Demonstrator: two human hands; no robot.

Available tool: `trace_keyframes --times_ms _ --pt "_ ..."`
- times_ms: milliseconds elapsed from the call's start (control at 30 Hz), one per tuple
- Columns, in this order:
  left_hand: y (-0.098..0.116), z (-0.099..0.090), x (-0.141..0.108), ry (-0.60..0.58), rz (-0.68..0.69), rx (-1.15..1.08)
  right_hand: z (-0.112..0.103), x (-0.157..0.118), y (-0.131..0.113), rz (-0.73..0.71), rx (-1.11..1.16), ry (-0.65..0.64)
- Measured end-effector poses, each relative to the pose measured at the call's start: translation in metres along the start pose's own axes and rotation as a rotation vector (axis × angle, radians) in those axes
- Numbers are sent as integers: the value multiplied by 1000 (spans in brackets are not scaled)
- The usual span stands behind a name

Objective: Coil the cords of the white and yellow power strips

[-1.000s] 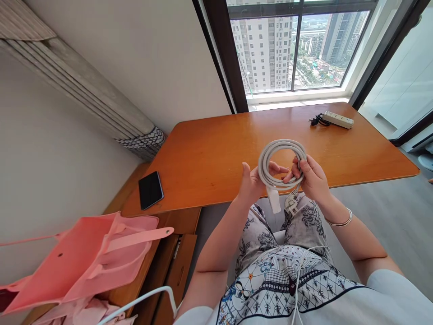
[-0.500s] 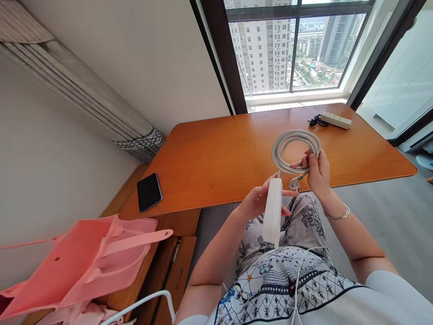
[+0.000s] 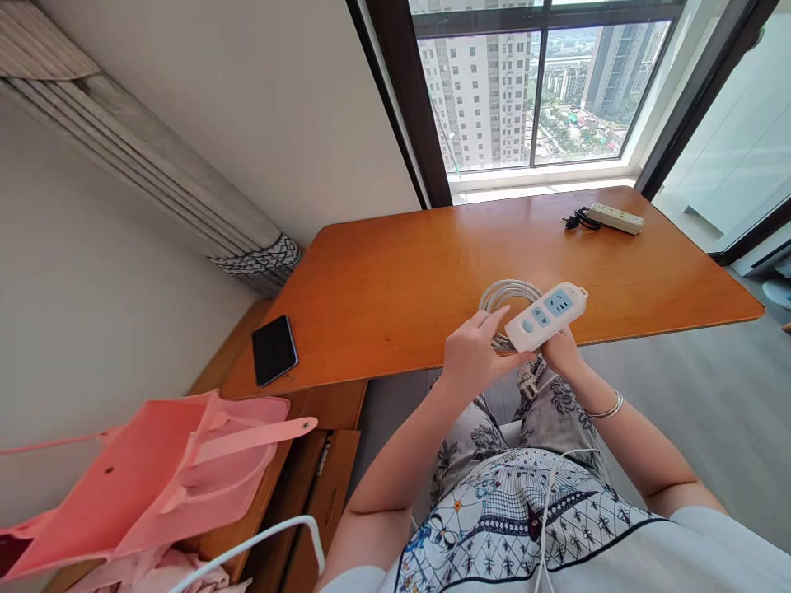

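Note:
A white power strip (image 3: pixel 547 317) is held tilted over the table's near edge, its blue-grey socket panels facing up. My left hand (image 3: pixel 473 350) is at its lower left end, with thumb and forefinger on either side of it. Under the strip's right half is my right hand (image 3: pixel 561 352), its fingers largely hidden, gripping the coiled grey power cord (image 3: pixel 503 292). Part of the coil lies behind the strip and my left fingers. Below the strip hangs the cord's pale plug (image 3: pixel 528 384), above my lap.
On the wooden table (image 3: pixel 383 280), a beige power strip (image 3: pixel 616 218) with a black plug (image 3: pixel 572 222) sits at the far right. A dark phone or tablet (image 3: pixel 274 351) lies at the left edge. A pink bag (image 3: pixel 185 469) stands at lower left, beside a white curved bar (image 3: pixel 278 531).
The white power strip has been raised and turned, its sockets now facing up. The cord coil has moved left and down, partly behind the strip. Both hands have come closer together.

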State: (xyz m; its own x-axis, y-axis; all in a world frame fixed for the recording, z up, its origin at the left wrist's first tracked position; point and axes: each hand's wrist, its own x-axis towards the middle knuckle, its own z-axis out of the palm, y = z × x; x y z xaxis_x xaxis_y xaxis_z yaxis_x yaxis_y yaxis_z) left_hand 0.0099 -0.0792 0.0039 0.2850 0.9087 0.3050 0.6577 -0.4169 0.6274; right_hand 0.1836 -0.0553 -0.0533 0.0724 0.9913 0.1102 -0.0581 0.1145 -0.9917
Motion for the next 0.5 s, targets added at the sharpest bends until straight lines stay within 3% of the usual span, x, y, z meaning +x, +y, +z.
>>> trace_keyframes --times_ms 100,333,500 --pt "-6 10 10 176 23 112 9 -2 3 100 187 26" --pt "-18 29 14 44 -18 -83 12 -6 -4 227 434 62" --pt "-15 24 10 36 -51 -258 5 -6 -12 241 327 -35"
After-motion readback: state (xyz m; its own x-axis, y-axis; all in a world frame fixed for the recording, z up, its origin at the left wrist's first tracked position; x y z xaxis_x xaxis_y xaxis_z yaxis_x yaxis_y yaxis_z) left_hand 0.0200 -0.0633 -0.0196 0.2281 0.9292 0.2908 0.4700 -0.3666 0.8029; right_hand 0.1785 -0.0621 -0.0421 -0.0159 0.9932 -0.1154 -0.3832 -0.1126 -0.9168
